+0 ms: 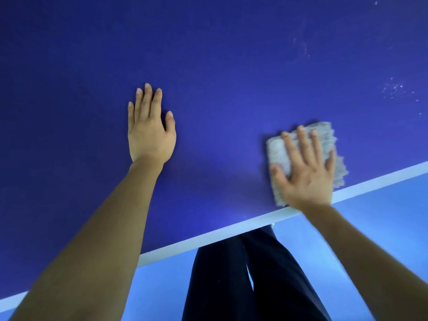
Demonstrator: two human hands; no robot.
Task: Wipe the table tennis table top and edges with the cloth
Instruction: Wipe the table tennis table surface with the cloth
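Our right hand (308, 172) lies flat on the cloth (278, 154), fingers straight and spread. It presses the fabric down and does not grip it; no finger curls round it. The cloth sits on the top (231, 66) just inside the white line (208, 237) that borders the near edge, and its near corners touch or all but touch that line. It is a pale grey pad, folded roughly oblong, nappy and frayed at the rim, soft against the hard, matt, deep-blue board. Its long axis runs away from the line, much as our fingers point.

Our left hand (150, 133) rests open on the bare top, palm down, fingers close together. It is farther in from the line than the right and well apart from the cloth. It holds nothing and looks to us like a brace.

We judge that the next stroke turns on one relation. Pale specks (393, 89) and a faint curved smear (303, 47) lie beyond the cloth, farther from the line and off to the right. The right hand is much the nearer to them, so a push away from the line should carry the cloth there. The line itself is flat and smooth, and would want a sweep along its length, across the cloth's long axis. Outside the line we see dark trousers (243, 274) over a light blue floor (382, 228).
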